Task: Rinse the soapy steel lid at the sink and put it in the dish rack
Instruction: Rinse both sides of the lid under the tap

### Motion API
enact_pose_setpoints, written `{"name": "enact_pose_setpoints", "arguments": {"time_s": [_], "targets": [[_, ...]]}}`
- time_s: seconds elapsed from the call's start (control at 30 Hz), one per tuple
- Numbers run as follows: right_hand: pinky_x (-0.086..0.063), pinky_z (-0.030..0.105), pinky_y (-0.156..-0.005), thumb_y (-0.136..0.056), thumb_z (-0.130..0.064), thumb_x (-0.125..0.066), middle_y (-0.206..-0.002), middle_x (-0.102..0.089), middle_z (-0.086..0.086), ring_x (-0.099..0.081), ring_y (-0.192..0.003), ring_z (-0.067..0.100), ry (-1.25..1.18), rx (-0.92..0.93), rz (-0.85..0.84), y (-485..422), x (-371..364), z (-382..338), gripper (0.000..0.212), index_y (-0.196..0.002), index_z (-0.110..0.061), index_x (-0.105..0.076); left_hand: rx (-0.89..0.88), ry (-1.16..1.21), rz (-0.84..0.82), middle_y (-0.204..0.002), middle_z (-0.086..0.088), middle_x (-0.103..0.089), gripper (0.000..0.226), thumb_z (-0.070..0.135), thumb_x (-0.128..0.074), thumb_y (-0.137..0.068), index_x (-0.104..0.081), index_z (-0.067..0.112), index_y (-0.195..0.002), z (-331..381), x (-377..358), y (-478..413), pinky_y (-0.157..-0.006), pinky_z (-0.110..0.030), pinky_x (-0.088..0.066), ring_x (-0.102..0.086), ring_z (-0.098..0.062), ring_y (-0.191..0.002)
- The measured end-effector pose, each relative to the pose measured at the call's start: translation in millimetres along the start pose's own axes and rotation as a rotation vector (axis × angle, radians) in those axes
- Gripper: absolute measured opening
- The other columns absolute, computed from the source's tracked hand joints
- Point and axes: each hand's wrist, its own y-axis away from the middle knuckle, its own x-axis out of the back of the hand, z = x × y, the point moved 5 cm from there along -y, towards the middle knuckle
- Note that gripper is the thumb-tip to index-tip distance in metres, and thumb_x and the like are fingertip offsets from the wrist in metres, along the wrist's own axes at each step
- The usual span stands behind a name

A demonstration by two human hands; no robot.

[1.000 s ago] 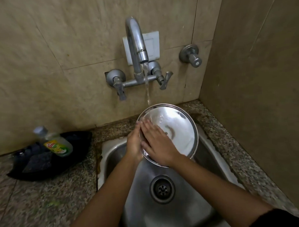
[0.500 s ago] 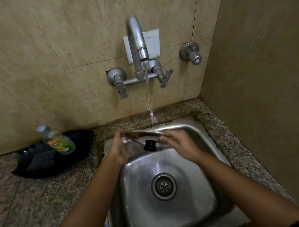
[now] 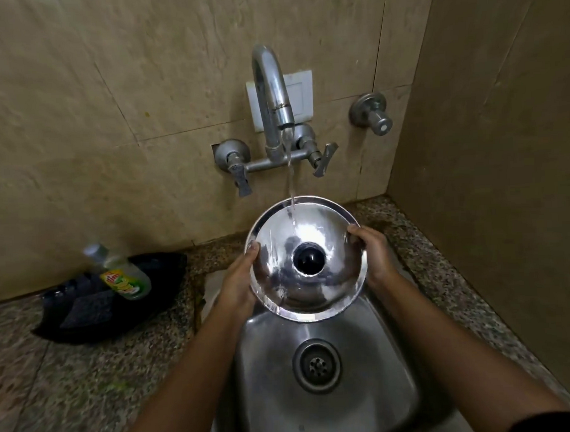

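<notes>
The round steel lid (image 3: 329, 279) with a black knob at its centre faces me, tilted up over the back of the steel sink (image 3: 382, 391). Water from the tap (image 3: 272, 95) runs onto its upper part and streams down the left side. My left hand (image 3: 239, 283) grips the lid's left rim, thumb over the edge. My right hand (image 3: 375, 254) grips the right rim the same way. No dish rack is in view.
A dish soap bottle (image 3: 123, 272) lies on a black tray (image 3: 150, 306) with a scrub pad on the granite counter at the left. A second wall valve (image 3: 372, 114) sits right of the tap. A tiled side wall closes in the right.
The lid went from underside facing me, to edge-on under the stream, to knob side facing me. My right hand moved from the lid's face to its right rim.
</notes>
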Motion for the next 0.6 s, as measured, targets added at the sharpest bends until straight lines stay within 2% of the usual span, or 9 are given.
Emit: {"name": "enact_pose_setpoints", "arguments": {"time_s": [0.07,0.13,0.17,0.23,0.3,0.33,0.43,0.53,0.6], "targets": [[-0.041,0.031,-0.069,-0.076,-0.022,-0.064,-0.068,-0.055,0.007,-0.052,-0.067,0.021,0.066,0.032,0.064,-4.6,10.0,0.7,0.016,-0.062,-0.017,-0.057,-0.049,-0.067,-0.010,-0.109,-0.016,-0.072,0.034,0.026,-0.059,-0.093,-0.063,0.007,-0.121,1.4,-11.8,2.7,-0.086,-0.049,-0.056,-0.069,-0.031,-0.097],[-0.046,0.040,-0.078,-0.079,-0.019,-0.063,-0.079,-0.063,0.007,-0.058,-0.079,0.025,0.231,0.116,0.099,-11.0,13.1,-5.0,0.007,-0.073,-0.019,-0.066,-0.095,-0.128,0.012,-0.094,-0.009,-0.075,0.023,0.026,-0.060,-0.092,-0.068,0.012,-0.108,2.7,-17.5,3.1,-0.068,-0.035,-0.060,-0.073,-0.021,-0.082],[-0.049,0.043,-0.084,-0.084,-0.016,-0.062,-0.088,-0.067,0.006,-0.062,-0.086,0.024,0.317,0.167,0.112,-14.2,11.2,-10.6,0.006,-0.085,-0.018,-0.068,-0.114,-0.147,0.031,-0.092,-0.007,-0.076,0.018,0.027,-0.061,-0.092,-0.069,0.015,-0.102,4.1,-18.2,3.5,-0.063,-0.031,-0.058,-0.073,-0.020,-0.079],[-0.051,0.038,-0.093,-0.089,-0.017,-0.062,-0.106,-0.067,0.004,-0.063,-0.100,0.019,0.446,0.276,0.108,-17.0,-2.0,-28.2,0.021,-0.110,-0.017,-0.066,-0.120,-0.155,0.066,-0.098,-0.010,-0.074,0.021,0.032,-0.065,-0.088,-0.070,0.017,-0.102,7.1,-15.7,4.9,-0.073,-0.038,-0.059,-0.071,-0.027,-0.088],[-0.049,0.029,-0.091,-0.089,-0.027,-0.064,-0.117,-0.061,0.001,-0.060,-0.104,0.014,0.570,0.390,0.068,-18.9,-24.7,-48.9,0.037,-0.124,-0.018,-0.060,-0.117,-0.164,0.097,-0.100,-0.012,-0.073,0.022,0.033,-0.068,-0.086,-0.070,0.017,-0.101,10.3,-10.9,7.8,-0.085,-0.049,-0.056,-0.069,-0.032,-0.093],[-0.049,0.027,-0.088,-0.088,-0.031,-0.065,-0.117,-0.058,0.000,-0.058,-0.103,0.012,0.630,0.448,0.054,-19.9,-38.3,-58.2,0.042,-0.127,-0.018,-0.058,-0.134,-0.166,0.110,-0.096,-0.011,-0.073,0.018,0.031,-0.067,-0.087,-0.069,0.017,-0.098,13.9,-9.2,11.8,-0.086,-0.049,-0.055,-0.069,-0.031,-0.090],[-0.049,0.027,-0.083,-0.086,-0.036,-0.066,-0.112,-0.051,-0.001,-0.054,-0.098,0.011,0.713,0.574,0.074,-20.5,-76.2,-78.2,0.042,-0.123,-0.017,-0.061,-0.196,-0.175,0.141,-0.095,-0.011,-0.071,0.020,0.032,-0.067,-0.086,-0.071,0.015,-0.097,23.4,1.3,17.6,-0.084,-0.046,-0.054,-0.067,-0.030,-0.087],[-0.050,0.032,-0.082,-0.086,-0.029,-0.067,-0.106,-0.054,0.002,-0.053,-0.090,0.012,0.721,0.620,0.250,-20.7,-89.7,-86.9,0.027,-0.109,-0.015,-0.068,-0.244,-0.212,0.173,-0.096,-0.014,-0.070,0.031,0.045,-0.074,-0.074,-0.076,0.018,-0.089,32.4,15.1,21.9,-0.087,-0.053,-0.050,-0.063,-0.034,-0.091],[-0.051,0.034,-0.080,-0.085,-0.024,-0.068,-0.106,-0.057,0.005,-0.056,-0.088,0.017,0.767,0.664,0.319,-21.4,-91.9,-89.2,0.027,-0.110,-0.014,-0.068,-0.274,-0.225,0.182,-0.102,-0.014,-0.072,0.025,0.039,-0.069,-0.083,-0.074,0.017,-0.091,38.5,18.6,30.3,-0.091,-0.051,-0.050,-0.066,-0.033,-0.096]]}}
